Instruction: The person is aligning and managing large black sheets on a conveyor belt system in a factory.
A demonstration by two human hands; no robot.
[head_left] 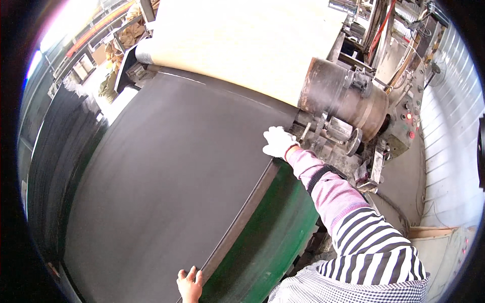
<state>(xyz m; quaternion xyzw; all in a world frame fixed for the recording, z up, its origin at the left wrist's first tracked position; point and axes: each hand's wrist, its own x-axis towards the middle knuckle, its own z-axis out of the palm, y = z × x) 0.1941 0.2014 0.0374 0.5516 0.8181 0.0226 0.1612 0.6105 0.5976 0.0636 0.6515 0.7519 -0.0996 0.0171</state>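
A wide, smooth dark grey sheet (166,161) stretches across the machine in front of me. Along its right edge runs a narrow grey-brown strip (242,217), with a green belt surface (262,237) showing beyond it. My right hand (279,143), in a white glove, lies on the sheet near its far right corner, fingers reaching left. At the lower edge of the view, my bare left hand (190,286) rests its slightly spread fingers at the sheet's near right edge. Neither hand visibly holds anything; the left thumb is hard to make out.
A broad cream-coloured sheet (242,45) lies beyond the dark one. On the right are a rusty metal drum (343,98), a handwheel (354,142) and a control panel (406,118) with lit red lamps. A corrugated wall (449,136) stands farther right.
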